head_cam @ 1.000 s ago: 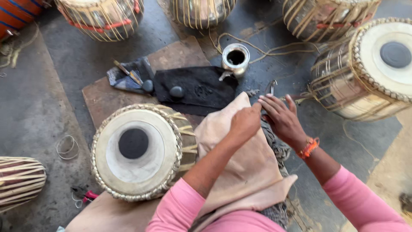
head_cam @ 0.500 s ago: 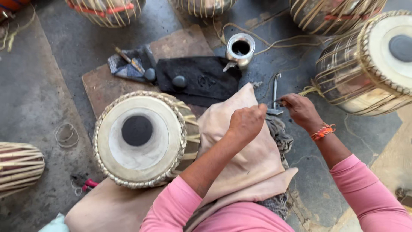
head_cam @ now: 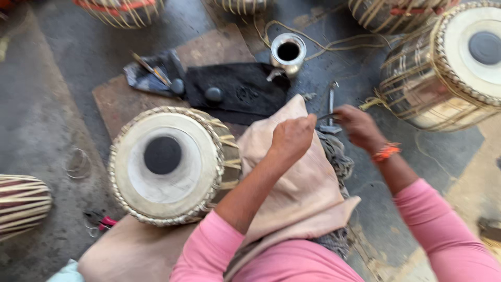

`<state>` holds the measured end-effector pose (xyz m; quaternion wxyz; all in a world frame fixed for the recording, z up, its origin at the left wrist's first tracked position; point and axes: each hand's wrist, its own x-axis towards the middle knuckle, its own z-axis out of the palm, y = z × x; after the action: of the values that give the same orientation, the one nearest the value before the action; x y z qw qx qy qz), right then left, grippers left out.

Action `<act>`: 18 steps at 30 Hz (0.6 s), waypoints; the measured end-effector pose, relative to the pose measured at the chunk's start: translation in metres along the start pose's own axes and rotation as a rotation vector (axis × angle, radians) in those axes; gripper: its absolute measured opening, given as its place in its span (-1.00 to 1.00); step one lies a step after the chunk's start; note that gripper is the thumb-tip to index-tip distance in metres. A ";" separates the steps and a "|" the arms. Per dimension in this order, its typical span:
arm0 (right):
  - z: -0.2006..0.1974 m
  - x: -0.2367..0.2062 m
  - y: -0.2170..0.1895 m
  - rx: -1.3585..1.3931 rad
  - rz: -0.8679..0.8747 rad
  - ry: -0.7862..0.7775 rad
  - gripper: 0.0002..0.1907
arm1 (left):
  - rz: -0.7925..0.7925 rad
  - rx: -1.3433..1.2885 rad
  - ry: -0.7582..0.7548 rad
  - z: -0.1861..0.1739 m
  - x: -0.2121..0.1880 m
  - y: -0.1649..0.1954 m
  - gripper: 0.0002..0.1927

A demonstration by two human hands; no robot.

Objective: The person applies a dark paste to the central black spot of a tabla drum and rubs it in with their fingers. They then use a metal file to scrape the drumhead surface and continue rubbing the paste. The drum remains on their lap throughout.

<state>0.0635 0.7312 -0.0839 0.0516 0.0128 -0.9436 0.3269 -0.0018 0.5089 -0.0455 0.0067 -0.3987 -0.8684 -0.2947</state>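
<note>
My left hand (head_cam: pixel 292 138) is closed in a fist on the top corner of a beige cloth (head_cam: pixel 302 193) that lies over my lap. Just left of it a tabla drum (head_cam: pixel 167 162) with a pale skin and a black centre spot stands upright. My right hand (head_cam: pixel 356 125), with an orange band at the wrist, has its fingers curled at the lower end of a slim metal tool (head_cam: pixel 331 99) lying on the floor. Some grey rope (head_cam: pixel 336 156) lies under the cloth's right edge.
A black cloth (head_cam: pixel 240 91) with a dark stone (head_cam: pixel 213 94) and a small metal pot (head_cam: pixel 288 52) lie ahead. A larger drum (head_cam: pixel 443 73) stands at the right, another (head_cam: pixel 21 203) at the left edge, and more along the top. Red-handled pliers (head_cam: pixel 102 222) lie near the left.
My right hand has moved right, from flat beside the cloth to the foot of the metal tool. My left hand stays on the cloth. The view has shifted.
</note>
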 end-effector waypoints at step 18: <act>0.006 0.004 0.017 -0.060 -0.054 0.000 -0.87 | -0.069 -0.069 -0.068 0.009 -0.008 -0.003 -0.91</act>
<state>0.0579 0.7413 -0.0983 0.0610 0.0369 -0.9523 0.2969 0.0037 0.5066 -0.0568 -0.0467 -0.3784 -0.8707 -0.3107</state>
